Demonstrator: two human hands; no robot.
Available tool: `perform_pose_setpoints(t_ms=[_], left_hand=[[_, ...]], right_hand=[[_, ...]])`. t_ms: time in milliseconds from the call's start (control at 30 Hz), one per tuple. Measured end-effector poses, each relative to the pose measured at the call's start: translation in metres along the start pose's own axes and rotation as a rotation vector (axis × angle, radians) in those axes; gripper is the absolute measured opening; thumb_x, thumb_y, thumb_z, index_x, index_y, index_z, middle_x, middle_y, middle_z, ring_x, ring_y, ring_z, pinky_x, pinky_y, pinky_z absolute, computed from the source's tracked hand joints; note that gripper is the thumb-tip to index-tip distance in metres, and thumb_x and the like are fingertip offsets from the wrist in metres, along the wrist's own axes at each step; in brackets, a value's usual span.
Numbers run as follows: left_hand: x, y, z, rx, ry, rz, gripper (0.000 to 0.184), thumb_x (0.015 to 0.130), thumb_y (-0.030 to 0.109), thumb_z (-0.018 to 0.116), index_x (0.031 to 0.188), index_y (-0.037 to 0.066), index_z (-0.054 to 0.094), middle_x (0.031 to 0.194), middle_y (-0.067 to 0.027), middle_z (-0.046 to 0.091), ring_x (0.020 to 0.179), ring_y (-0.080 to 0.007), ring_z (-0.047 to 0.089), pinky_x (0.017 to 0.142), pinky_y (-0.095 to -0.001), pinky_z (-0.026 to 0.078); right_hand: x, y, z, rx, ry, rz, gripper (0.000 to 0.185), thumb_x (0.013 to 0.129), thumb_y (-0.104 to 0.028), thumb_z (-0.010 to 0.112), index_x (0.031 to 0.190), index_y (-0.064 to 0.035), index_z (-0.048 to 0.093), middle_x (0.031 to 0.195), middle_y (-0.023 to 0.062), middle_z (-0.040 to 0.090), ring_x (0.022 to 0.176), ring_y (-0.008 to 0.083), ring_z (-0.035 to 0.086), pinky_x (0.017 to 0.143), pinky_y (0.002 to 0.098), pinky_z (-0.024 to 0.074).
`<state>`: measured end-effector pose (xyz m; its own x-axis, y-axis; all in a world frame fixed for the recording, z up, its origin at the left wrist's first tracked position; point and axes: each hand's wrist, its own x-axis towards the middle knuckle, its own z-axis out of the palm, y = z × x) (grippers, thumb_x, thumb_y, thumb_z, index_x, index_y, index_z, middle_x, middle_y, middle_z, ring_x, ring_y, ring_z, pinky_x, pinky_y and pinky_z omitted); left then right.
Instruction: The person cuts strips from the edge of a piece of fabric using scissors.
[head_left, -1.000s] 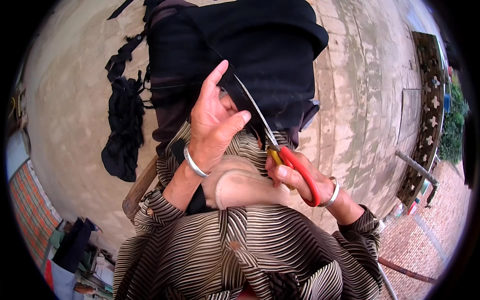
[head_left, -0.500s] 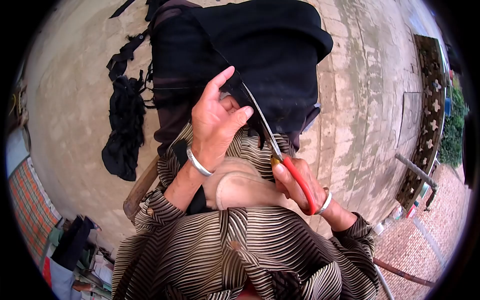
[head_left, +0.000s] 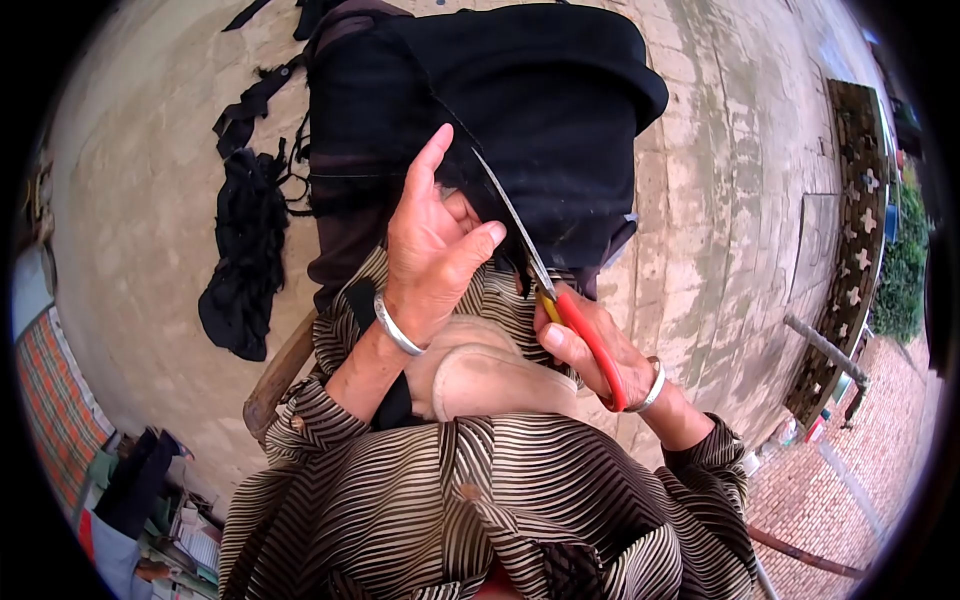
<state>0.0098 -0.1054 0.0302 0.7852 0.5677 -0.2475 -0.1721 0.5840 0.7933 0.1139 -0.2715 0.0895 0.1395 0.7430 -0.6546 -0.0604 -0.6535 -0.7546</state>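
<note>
A large piece of black cloth (head_left: 540, 80) lies over my lap and knees. My left hand (head_left: 432, 240) grips its near edge with the lower fingers curled in; the index finger points forward and the thumb sticks out to the right. In my right hand (head_left: 590, 345) is a pair of scissors (head_left: 512, 212) with red and yellow handles. Their long blades point forward and slightly left along the cloth, just right of my left thumb, and look nearly closed. A cut edge runs ahead from the tips. The cloth partly hides what the left fingers pinch.
On the concrete ground (head_left: 140, 200) to the left lies a bundle of black cloth scraps (head_left: 245, 250) with loose strips. Below it is a wooden seat edge (head_left: 280, 375). A checked cloth (head_left: 60, 400) is at far left. To the right stands a patterned block wall (head_left: 855, 230).
The scissors and my right hand have moved a little forward and left, the tips further up the cloth. My left index finger has shifted slightly left and forward.
</note>
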Motion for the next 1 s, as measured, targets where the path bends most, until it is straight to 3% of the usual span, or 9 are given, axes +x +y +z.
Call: perform_pose_setpoints(t_ms=[67,233,267,300,533,700,800,933,1000], left_hand=[[0.0,0.002,0.004,-0.018,0.007,-0.004,0.083,0.077,-0.014,0.058,0.149,0.002,0.019,0.115,-0.0097,0.056,0.09,-0.0098,0.058,0.079,-0.0218,0.049],[0.0,0.004,0.004,-0.027,-0.013,-0.039,0.081,0.078,-0.012,0.058,0.149,0.003,0.022,0.113,-0.0084,0.058,0.088,-0.008,0.058,0.077,-0.0194,0.048],[0.0,0.003,0.001,-0.004,-0.006,-0.053,0.078,0.078,-0.012,0.058,0.148,0.002,0.025,0.104,-0.0075,0.06,0.084,-0.0074,0.057,0.074,-0.0194,0.048],[0.0,0.002,0.0,0.019,0.002,-0.067,0.076,0.078,-0.013,0.058,0.146,0.001,0.028,0.095,-0.0066,0.061,0.079,-0.0068,0.056,0.071,-0.0195,0.048],[0.004,0.0,0.002,0.014,0.066,-0.015,0.07,0.079,-0.011,0.06,0.143,0.001,0.034,0.093,-0.0052,0.061,0.077,-0.0055,0.056,0.067,-0.0177,0.047],[0.002,0.012,0.004,0.034,0.012,-0.072,0.079,0.079,-0.012,0.058,0.148,0.004,0.024,0.095,-0.0071,0.062,0.075,-0.0076,0.056,0.062,-0.02,0.049],[0.005,0.006,0.006,-0.014,0.018,-0.022,0.083,0.078,-0.011,0.057,0.15,0.005,0.018,0.095,-0.0083,0.062,0.073,-0.0079,0.055,0.06,-0.0202,0.049],[0.005,0.004,0.003,-0.003,0.021,-0.033,0.085,0.078,-0.01,0.058,0.15,0.005,0.017,0.095,-0.0083,0.062,0.071,-0.0076,0.054,0.06,-0.0198,0.049],[0.005,0.0,-0.001,0.014,-0.019,-0.033,0.084,0.078,-0.01,0.058,0.15,0.005,0.017,0.095,-0.0079,0.061,0.071,-0.0071,0.054,0.059,-0.0196,0.048]], right_hand=[[0.001,0.006,0.003,-0.152,0.111,-0.032,0.056,0.092,-0.05,0.055,0.082,0.0044,0.05,0.068,0.0184,0.048,0.068,0.0306,0.053,0.065,0.0399,0.0429],[-0.004,0.004,0.01,-0.148,0.155,-0.036,0.05,0.094,-0.042,0.055,0.076,0.004,0.047,0.059,0.0206,0.045,0.058,0.039,0.048,0.057,0.0433,0.0404],[-0.005,0.004,0.01,-0.169,0.166,-0.01,0.049,0.095,-0.04,0.054,0.075,0.0039,0.047,0.059,0.021,0.045,0.057,0.0409,0.047,0.055,0.0437,0.04],[-0.006,0.004,0.011,-0.168,0.167,-0.008,0.049,0.095,-0.04,0.054,0.075,0.0039,0.047,0.059,0.021,0.045,0.057,0.0409,0.047,0.055,0.0437,0.04],[-0.004,0.008,0.011,-0.169,0.155,-0.086,0.053,0.09,-0.047,0.06,0.079,0.0039,0.049,0.064,0.0186,0.049,0.059,0.0343,0.051,0.06,0.0401,0.0438],[0.0,0.002,-0.001,-0.045,0.006,-0.028,0.062,0.086,-0.054,0.063,0.095,0.0062,0.052,0.082,0.0157,0.054,0.08,0.0259,0.056,0.073,0.0367,0.0453],[0.004,0.002,0.002,0.001,0.045,-0.042,0.063,0.085,-0.055,0.063,0.094,0.0054,0.051,0.08,0.0144,0.054,0.076,0.0249,0.056,0.071,0.0362,0.0457],[0.009,0.0,0.009,-0.046,0.102,-0.036,0.06,0.087,-0.054,0.061,0.091,0.0043,0.048,0.071,0.016,0.052,0.067,0.0287,0.055,0.065,0.0382,0.045],[0.012,0.008,0.013,-0.179,0.217,-0.094,0.054,0.091,-0.049,0.058,0.082,0.0032,0.046,0.063,0.0201,0.049,0.059,0.0366,0.052,0.058,0.042,0.0424]])
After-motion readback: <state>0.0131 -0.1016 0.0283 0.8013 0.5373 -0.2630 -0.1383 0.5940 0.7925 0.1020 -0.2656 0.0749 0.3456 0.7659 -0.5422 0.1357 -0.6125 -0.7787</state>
